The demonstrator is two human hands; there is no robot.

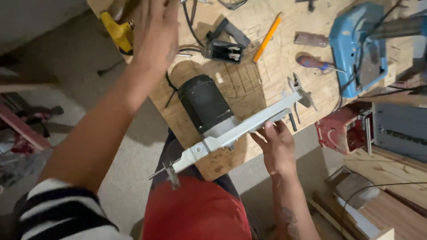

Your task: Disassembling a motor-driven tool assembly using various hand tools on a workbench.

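Holding a long grey metal bracket [249,126] near the middle of the frame, the right hand [276,149] has its fingers curled up against the bracket's lower edge, thumb side hidden. The bracket runs diagonally from lower left to upper right and is fixed to a black cylindrical motor [205,103], which lies on the wooden counter [284,49]. The left hand [155,31] is raised at the upper left of the frame, fingers spread flat, holding nothing, above a yellow tool [116,32] at the counter's edge. Farther up the counter lie a small black box [224,50] with wires, an orange pencil [267,37] and a screwdriver [316,63] with a red and blue handle. A blue machine [351,44] stands at the upper right.
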